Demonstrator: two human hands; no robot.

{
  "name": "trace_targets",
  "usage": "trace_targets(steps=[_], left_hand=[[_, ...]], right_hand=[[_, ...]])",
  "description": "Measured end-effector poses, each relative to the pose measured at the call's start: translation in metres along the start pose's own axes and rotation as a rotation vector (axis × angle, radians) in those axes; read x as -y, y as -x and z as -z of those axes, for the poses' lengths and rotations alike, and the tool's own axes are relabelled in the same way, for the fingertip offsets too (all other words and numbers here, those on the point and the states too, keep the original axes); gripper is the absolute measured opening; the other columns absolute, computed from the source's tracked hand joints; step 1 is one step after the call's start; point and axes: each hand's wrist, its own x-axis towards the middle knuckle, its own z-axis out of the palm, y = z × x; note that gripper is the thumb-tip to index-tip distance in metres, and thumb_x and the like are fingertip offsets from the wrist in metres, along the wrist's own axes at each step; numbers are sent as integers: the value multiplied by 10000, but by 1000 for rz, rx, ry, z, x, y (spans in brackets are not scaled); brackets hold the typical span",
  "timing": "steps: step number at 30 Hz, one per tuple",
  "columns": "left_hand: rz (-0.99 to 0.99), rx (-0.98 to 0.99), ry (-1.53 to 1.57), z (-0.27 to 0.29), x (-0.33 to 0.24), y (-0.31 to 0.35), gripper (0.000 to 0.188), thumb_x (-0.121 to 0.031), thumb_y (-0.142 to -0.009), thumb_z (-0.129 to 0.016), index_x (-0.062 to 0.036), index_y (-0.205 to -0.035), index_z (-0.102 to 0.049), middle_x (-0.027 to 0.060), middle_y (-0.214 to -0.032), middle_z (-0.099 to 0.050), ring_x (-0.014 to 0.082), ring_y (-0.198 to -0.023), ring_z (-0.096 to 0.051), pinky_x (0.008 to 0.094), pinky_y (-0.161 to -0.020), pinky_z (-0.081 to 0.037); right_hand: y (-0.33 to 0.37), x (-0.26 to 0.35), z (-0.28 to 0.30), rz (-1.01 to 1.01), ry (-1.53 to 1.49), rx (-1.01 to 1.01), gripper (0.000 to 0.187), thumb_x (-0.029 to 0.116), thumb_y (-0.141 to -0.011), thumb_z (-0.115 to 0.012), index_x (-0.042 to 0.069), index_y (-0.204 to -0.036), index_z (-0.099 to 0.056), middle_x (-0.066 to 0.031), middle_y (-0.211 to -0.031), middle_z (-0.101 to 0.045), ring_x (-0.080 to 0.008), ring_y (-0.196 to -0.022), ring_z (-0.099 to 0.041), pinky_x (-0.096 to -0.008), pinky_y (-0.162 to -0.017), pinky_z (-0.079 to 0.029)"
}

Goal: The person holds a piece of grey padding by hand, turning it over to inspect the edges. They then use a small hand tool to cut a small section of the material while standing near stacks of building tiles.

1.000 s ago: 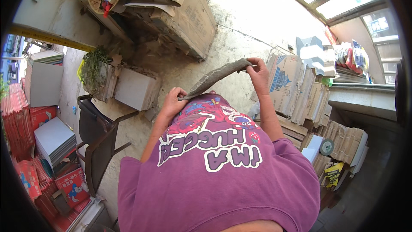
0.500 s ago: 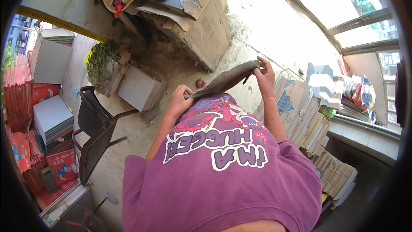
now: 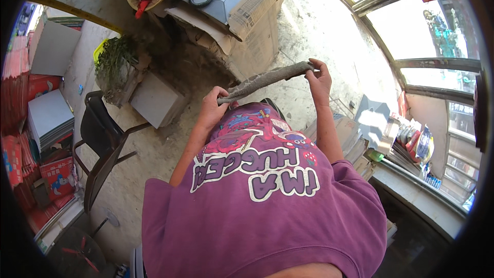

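Above purple shirt (image 3: pixel 262 211), grey cloth (image 3: pixel 265 80) stretched between hands: left hand (image 3: pixel 212 108) clenched on lower end, right hand (image 3: pixel 319 80) gripping upper end. Black chair (image 3: pixel 100 139) at left.

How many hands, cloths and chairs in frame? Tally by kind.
Hands: 2, left hand and right hand, each gripping an end of the cloth
Grey cloth: 1, stretched between the hands
Black chair: 1, on the floor to the left
Total: 4
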Motion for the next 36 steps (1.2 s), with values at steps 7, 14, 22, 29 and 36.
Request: trace_targets(steps=[7,14,22,29,36], left_hand=[[13,-113,-54,-12,-12,-28,196,-55,-674,-677,-39,-836,-568,98,-745,-595,198,-667,-568,299,-631,-445],[56,-252,-14,-45,-31,-65,149,-69,-718,-667,-24,-800,-552,-29,-636,-480,51,-616,-427,231,-557,-381],[70,-509,-10,-37,-57,-141,176,-107,-751,-664,-5,-861,-572,56,-665,-563,93,-616,-486,267,-597,-431],[148,-724,176,-42,-35,-183,128,-117,-791,-645,-12,-839,-590,5,-645,-578,63,-521,-515,244,-492,-411],[330,-719,77,-78,-8,-170,151,-144,-775,-654,-8,-791,-591,29,-616,-588,94,-481,-539,264,-473,-428]], right_hand=[[-71,6,-4,19,8,96,233,3,-749,-572,37,-978,-596,-44,-853,-619,-88,-664,-565,-231,-637,-478],[-174,21,-11,75,17,269,234,37,-741,-577,27,-973,-608,-43,-871,-637,-95,-673,-576,-241,-664,-479],[-284,36,-45,265,21,357,276,86,-721,-582,39,-990,-621,-68,-882,-656,-135,-710,-599,-267,-699,-483],[-331,28,-110,396,26,344,240,95,-746,-609,67,-983,-636,-56,-889,-663,-130,-728,-614,-262,-690,-492],[-313,-5,-128,383,92,445,203,131,-724,-602,73,-915,-639,-123,-880,-637,-255,-788,-626,-337,-726,-490]])
